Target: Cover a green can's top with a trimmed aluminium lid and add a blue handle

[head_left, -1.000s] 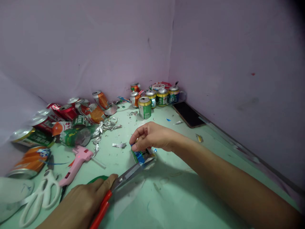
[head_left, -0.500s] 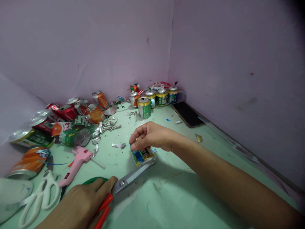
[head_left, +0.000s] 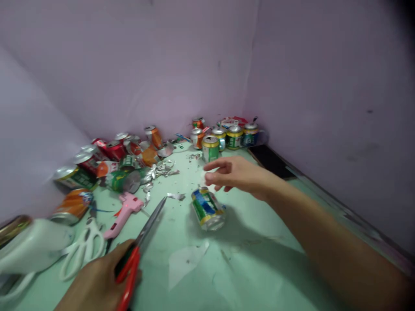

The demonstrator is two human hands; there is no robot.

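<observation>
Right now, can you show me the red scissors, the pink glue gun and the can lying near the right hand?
Scissors (head_left: 143, 233), head view: on the blades.
Glue gun (head_left: 123, 216), head view: on its body.
Lying can (head_left: 208, 209), head view: on its printed side.

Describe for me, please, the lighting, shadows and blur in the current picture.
Head view throughout: dim, diffuse light overall; a soft shadow on the pale green tabletop below the right forearm; the left hand slightly blurred; the upper right corner very dark.
</observation>
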